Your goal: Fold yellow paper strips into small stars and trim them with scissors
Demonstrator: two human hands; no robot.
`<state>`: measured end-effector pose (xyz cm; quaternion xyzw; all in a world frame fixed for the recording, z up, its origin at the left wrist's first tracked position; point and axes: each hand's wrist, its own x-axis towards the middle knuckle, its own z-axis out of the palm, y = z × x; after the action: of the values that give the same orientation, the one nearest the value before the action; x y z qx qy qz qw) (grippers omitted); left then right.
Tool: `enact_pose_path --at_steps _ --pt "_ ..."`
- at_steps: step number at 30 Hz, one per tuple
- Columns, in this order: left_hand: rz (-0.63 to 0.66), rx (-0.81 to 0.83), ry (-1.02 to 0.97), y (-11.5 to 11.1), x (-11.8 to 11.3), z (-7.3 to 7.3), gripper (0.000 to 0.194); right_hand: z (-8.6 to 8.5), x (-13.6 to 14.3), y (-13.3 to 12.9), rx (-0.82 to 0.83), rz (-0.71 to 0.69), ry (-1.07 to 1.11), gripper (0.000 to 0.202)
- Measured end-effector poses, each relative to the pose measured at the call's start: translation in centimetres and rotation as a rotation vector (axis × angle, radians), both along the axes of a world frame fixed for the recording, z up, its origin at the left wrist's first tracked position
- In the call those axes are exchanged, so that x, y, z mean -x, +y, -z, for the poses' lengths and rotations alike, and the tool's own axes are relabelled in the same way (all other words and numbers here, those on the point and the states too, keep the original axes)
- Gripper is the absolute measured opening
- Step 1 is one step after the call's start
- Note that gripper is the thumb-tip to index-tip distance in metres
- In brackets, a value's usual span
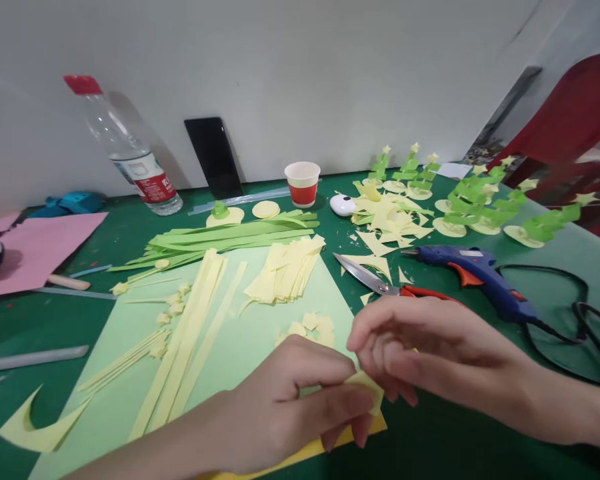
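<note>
Between the thumb and fingers of my left hand (pixel 300 400) is a small pale-yellow paper piece (pixel 369 387), partly covered by the fingers. Close beside it on the right, my right hand (pixel 430 360) is curled with its fingers bent inward; a tiny pale bit shows by the thumb, but what it holds is hidden. Just beyond the hands, small yellow paper pentagons (pixel 310 322) lie on a light green sheet (pixel 230 320). Red-handled scissors (pixel 373 279) rest with their blades pointing away, right behind my right hand.
Yellow strips (pixel 190 340), short yellow pieces (pixel 285 270) and green strips (pixel 230 237) cover the sheet. A blue glue gun (pixel 480 273) with its cord lies right, before several star-topped paper plants (pixel 485 200). A paper cup (pixel 303 183), phone (pixel 213 157) and bottle (pixel 140 160) stand behind.
</note>
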<state>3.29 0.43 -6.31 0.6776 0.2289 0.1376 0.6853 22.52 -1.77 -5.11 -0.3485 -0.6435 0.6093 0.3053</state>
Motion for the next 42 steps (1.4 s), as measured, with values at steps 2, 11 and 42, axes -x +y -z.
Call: enact_pose_path --at_steps 2,11,42 --pt "-0.028 0.019 -0.014 0.1 -0.1 0.2 0.039 0.2 0.0 0.1 -0.221 0.007 -0.013 0.02" --pt "-0.472 0.113 0.001 -0.5 -0.9 0.7 0.013 1.1 0.1 0.6 -0.576 0.141 -0.206 0.01" --pt "-0.4 0.383 -0.11 -0.1 -0.2 -0.2 0.017 0.3 -0.9 1.3 -0.871 0.083 -0.29 0.01"
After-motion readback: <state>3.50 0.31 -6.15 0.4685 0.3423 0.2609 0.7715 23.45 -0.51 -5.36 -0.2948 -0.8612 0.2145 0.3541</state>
